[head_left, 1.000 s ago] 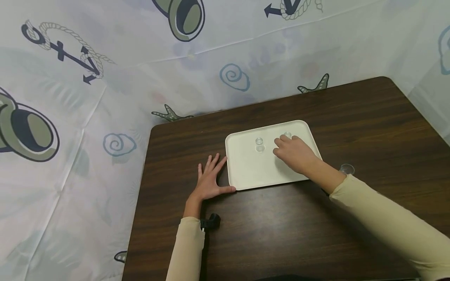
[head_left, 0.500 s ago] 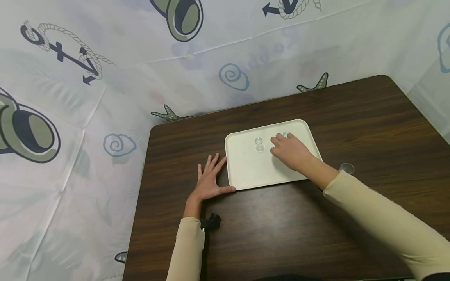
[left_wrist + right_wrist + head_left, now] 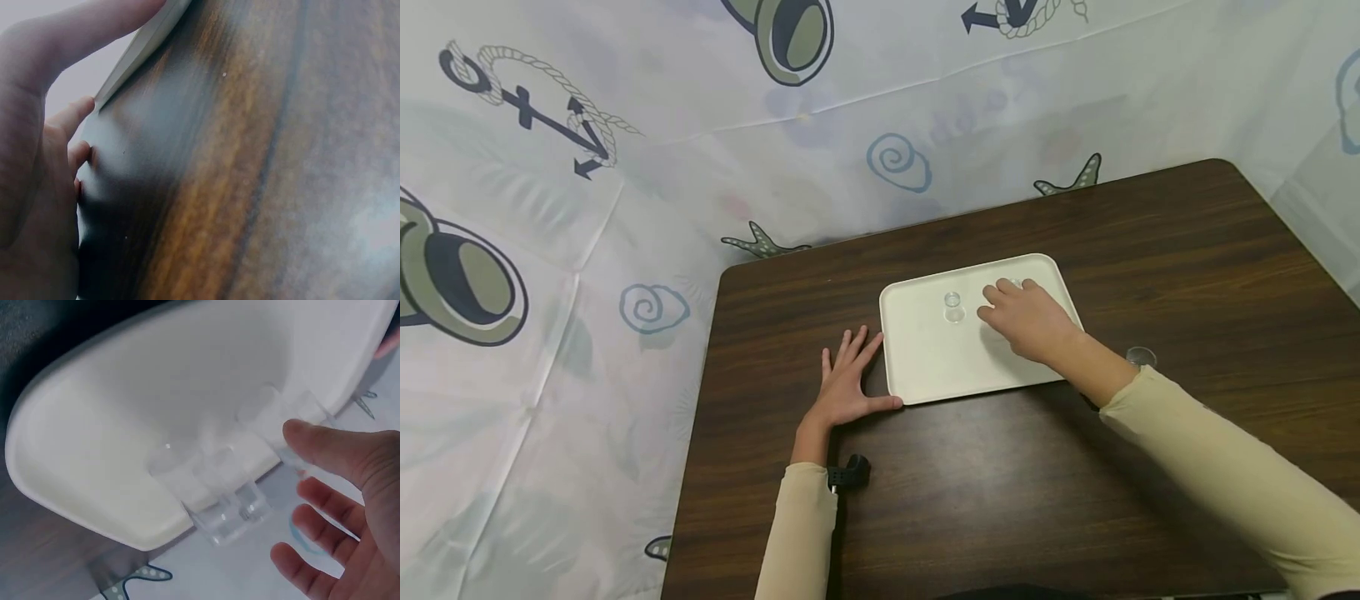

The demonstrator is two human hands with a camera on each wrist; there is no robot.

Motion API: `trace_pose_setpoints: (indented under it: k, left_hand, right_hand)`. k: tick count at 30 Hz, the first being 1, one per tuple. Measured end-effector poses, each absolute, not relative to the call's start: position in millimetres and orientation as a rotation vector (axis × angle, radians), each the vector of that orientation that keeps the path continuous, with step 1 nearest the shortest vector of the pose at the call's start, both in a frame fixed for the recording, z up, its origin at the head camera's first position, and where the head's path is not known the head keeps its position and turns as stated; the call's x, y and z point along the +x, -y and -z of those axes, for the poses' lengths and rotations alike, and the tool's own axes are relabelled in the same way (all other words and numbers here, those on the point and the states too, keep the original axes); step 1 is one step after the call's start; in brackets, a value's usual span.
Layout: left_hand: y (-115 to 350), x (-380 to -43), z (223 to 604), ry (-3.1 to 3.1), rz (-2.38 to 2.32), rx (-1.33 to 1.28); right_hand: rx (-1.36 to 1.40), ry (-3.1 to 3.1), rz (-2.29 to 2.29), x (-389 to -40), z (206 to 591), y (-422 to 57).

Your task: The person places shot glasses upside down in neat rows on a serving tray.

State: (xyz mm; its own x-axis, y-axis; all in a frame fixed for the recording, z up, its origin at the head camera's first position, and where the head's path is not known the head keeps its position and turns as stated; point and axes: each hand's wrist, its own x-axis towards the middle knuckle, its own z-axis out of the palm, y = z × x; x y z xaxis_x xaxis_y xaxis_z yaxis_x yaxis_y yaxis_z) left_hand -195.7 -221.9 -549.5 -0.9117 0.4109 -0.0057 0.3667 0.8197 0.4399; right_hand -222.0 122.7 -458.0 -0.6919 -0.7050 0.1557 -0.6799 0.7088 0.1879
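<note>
A white tray (image 3: 932, 358) lies on the dark table. My left hand (image 3: 845, 392) is spread at its left end, thumb at the front corner and index fingertip by the left rim. Over the tray's right half hovers my right hand (image 3: 1028, 323), fingers bent loosely; its index finger is mostly hidden. Left of it stand clear small cups (image 3: 953, 308), apart from the fingers. Another clear cup (image 3: 1017, 284) is largely covered by this hand. In the right wrist view, a large clear cup (image 3: 181, 487) and a smaller one (image 3: 234, 478) stand beside the fingers; the thumb overlaps other clear cups (image 3: 262, 412).
A clear round object (image 3: 1141, 357) sits on the table right of the tray, partly behind the right sleeve (image 3: 1210, 458). Brown wood-grain table (image 3: 970, 492) surrounds the tray. A printed curtain (image 3: 820, 192) hangs along the far and left sides.
My right hand first shifts slightly left over the tray, then back right and a little farther away. The left hand, the tray and the left cups stay put.
</note>
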Motion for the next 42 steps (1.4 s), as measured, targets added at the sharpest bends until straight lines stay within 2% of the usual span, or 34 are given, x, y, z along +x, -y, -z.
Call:
trace_pose_setpoints:
  k: [11,22,34,42]
  left_hand:
    - [221.6,-195.8,549.4,-2.898,-0.666,0.610]
    - [219.0,-198.4,546.0,-2.901,-0.655,0.600]
    - [220.5,-197.2,548.5,-2.903,-0.655,0.589]
    - [218.7,-196.9,547.0,-2.896,-0.663,0.576]
  right_hand:
    - [1.044,2.824,-0.017,-218.8,425.8,-149.9]
    - [0.805,2.997,-0.351,-209.0,392.5,-212.8]
    - [0.672,3.233,-0.604,-193.9,417.9,-270.7]
    - [0.712,3.259,-0.808,-189.3,442.9,-293.8]
